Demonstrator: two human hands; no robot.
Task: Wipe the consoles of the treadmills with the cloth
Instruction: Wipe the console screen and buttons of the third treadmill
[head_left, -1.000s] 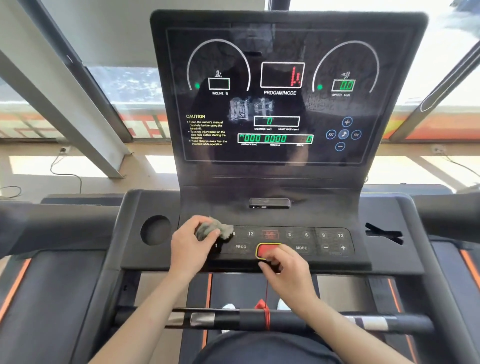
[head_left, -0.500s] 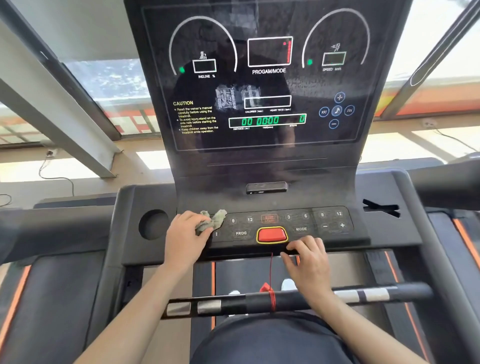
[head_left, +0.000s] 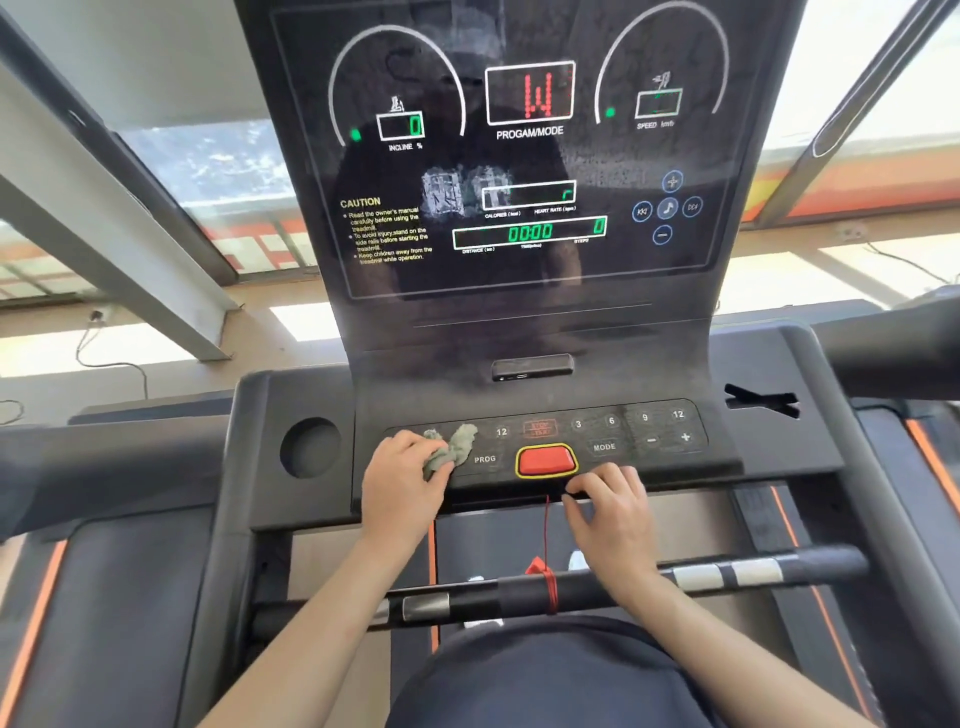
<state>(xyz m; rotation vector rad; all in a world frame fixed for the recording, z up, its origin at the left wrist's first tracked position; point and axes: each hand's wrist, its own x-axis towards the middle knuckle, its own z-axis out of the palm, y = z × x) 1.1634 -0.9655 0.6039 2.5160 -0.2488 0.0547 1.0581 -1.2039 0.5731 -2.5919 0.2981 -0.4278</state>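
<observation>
Hands: left hand (head_left: 402, 483) closed around a bunched grey cloth (head_left: 451, 451); right hand (head_left: 610, 512) empty, fingers curled loosely over the front lip of the button panel (head_left: 631, 434).
Cloth position: pressed on the left end of the button panel, just beside the PROG key (head_left: 484, 459), covering the keys beneath it.
Console: powered on; screen (head_left: 524, 156) lit with green digits and a red program readout.
Risk, key press: wiping over live keys could trigger PROG or an incline preset, and the person appears to stand on the belt.
Risk, stop button: red stop button (head_left: 546, 460) sits between the two hands; a wide sweep could knock it.
Risk, safety cord: red cord (head_left: 547, 525) hangs from the panel edge to the handlebar (head_left: 727, 574), close to the right hand; a snag could pull it loose.
Risk, coverage: smeared patch at screen centre suggests residue not yet cleared.
Hidden: keys under the cloth and left hand; screen top cut off by the frame.
Hard to read: small lettering on the key above the stop button, possibly STOP.
</observation>
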